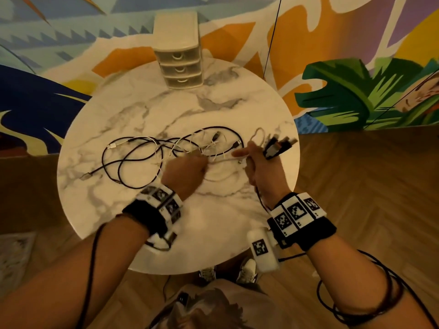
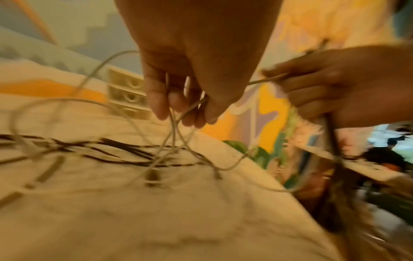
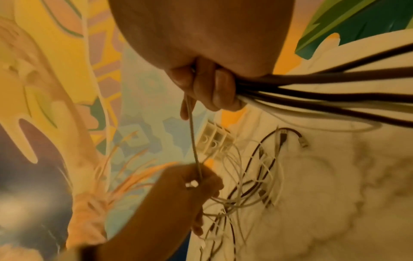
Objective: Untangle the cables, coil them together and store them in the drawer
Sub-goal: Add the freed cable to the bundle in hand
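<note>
A tangle of black and white cables lies in the middle of the round marble table. My left hand pinches a white cable just above the tangle, fingers pointing down. A taut stretch of white cable runs from it up to my right hand. That hand grips a bundle of black cables whose plug ends stick out past its knuckles; its index finger points left. A small white three-drawer unit stands at the table's far edge, all drawers closed.
The table's right edge lies just beyond my right hand. Wooden floor surrounds the table, and a painted wall rises behind it. A thin black cord hangs down the wall right of the drawer unit. My shoes show below the near edge.
</note>
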